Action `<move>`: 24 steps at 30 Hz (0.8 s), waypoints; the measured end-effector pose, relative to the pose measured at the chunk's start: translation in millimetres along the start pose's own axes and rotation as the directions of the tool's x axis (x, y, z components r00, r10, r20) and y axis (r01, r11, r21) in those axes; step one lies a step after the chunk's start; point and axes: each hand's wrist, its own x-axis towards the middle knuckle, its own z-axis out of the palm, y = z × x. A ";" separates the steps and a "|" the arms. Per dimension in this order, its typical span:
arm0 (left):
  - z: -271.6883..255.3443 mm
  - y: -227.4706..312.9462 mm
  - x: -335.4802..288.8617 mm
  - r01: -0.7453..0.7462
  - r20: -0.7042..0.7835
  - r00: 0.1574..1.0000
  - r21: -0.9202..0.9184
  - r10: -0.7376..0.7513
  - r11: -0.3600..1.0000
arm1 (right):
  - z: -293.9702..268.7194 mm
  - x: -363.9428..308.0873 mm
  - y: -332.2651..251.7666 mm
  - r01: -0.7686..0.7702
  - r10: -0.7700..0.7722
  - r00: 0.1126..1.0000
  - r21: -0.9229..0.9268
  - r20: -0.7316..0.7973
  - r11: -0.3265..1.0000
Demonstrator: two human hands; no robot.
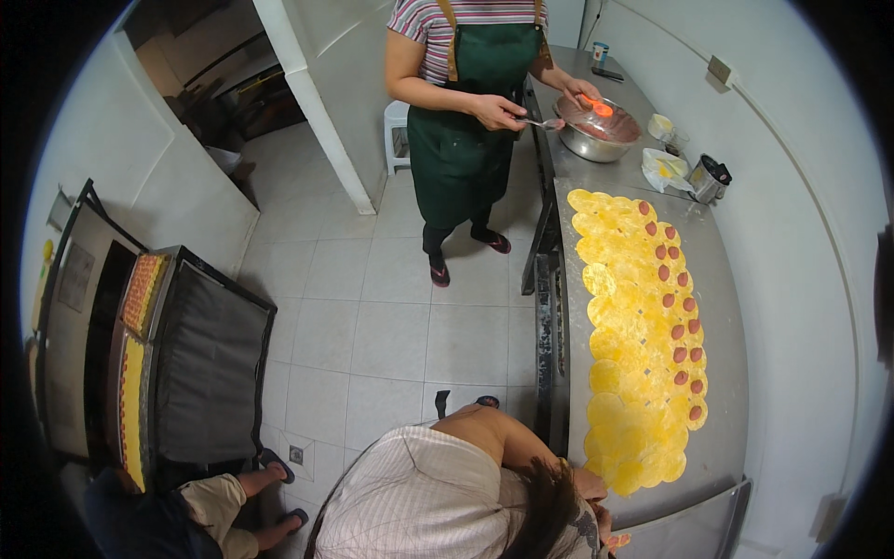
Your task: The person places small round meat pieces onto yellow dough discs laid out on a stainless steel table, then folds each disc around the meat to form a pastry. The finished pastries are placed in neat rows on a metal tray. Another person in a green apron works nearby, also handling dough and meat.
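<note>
Neither of my hands shows in the head view. A long steel counter [731,307] runs down the right side. Many round yellow dough discs [629,335] lie overlapping on it, and several along their right edge carry a red dollop [679,355]. At the far end a person in a green apron [466,112] holds a spoon [548,122] in one hand and a red lump in the other over a metal bowl [596,142]. At the near end a person in a pale striped shirt [419,498] bends over the counter's corner.
A rack [140,373] at left holds trays of yellow and red pieces, with a black tray [209,363] beside it. A person in shorts [219,503] crouches at lower left. A white stool [396,126], a metal cup [710,177] and a plastic bag [663,170] are at the far end.
</note>
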 end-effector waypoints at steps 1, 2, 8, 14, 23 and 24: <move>0.6 -0.8 0.5 0.001 0.000 1.000 0.014 -0.001 1.000 | -1.2 0.3 1.1 -0.012 0.012 1.000 -0.039 -0.011 0.999; 1.4 -1.3 1.3 0.002 0.001 1.000 0.029 -0.002 1.000 | -4.2 1.7 2.0 -0.054 0.054 0.999 -0.018 0.006 0.998; 5.8 -2.7 6.4 0.067 0.047 0.996 0.049 -0.069 0.997 | -9.8 12.8 22.6 0.004 -0.013 0.994 0.089 0.107 0.996; 5.0 2.0 4.2 0.024 -0.020 1.000 0.104 -0.022 0.994 | -0.2 -0.4 1.8 0.036 -0.033 0.999 -0.087 0.030 0.996; -9.4 16.6 7.1 0.149 0.018 0.988 0.069 -0.151 0.986 | 34.2 -8.5 -78.5 0.088 -0.155 0.984 -0.508 -0.092 0.857; -10.9 18.3 7.5 0.188 0.024 0.981 0.067 -0.190 0.980 | 34.1 -7.5 -79.0 0.101 -0.171 0.981 -0.505 -0.093 0.857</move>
